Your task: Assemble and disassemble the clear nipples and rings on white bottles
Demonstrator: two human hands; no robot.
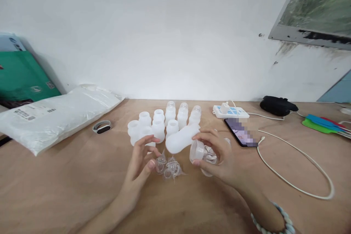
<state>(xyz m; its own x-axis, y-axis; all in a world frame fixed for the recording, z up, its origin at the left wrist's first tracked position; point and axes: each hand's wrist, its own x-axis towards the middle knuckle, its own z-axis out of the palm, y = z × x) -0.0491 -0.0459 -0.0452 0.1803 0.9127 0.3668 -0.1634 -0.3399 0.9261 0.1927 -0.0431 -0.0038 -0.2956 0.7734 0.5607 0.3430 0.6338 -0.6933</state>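
My left hand (141,161) reaches in with thumb and fingers apart, at the edge of a small pile of clear bottle teats (172,168). Its fingertips are beside the leftmost teat; whether they touch it is unclear. My right hand (219,153) grips a translucent bottle collar (195,151) between thumb and fingers. Under that hand lie more clear parts (210,157), partly hidden by it. A milky white baby bottle (181,139) lies tilted just beyond the hands. Behind it stand several open white bottles (158,129) and three bottles with clear domed caps (182,115).
To the left are a white plastic parcel (63,108) and a fitness band (102,127). On the right are a phone (238,131), a power strip (231,111), a looped white cable (296,190), a black case (278,106) and coloured spatulas (323,124). A wall bounds the table's back.
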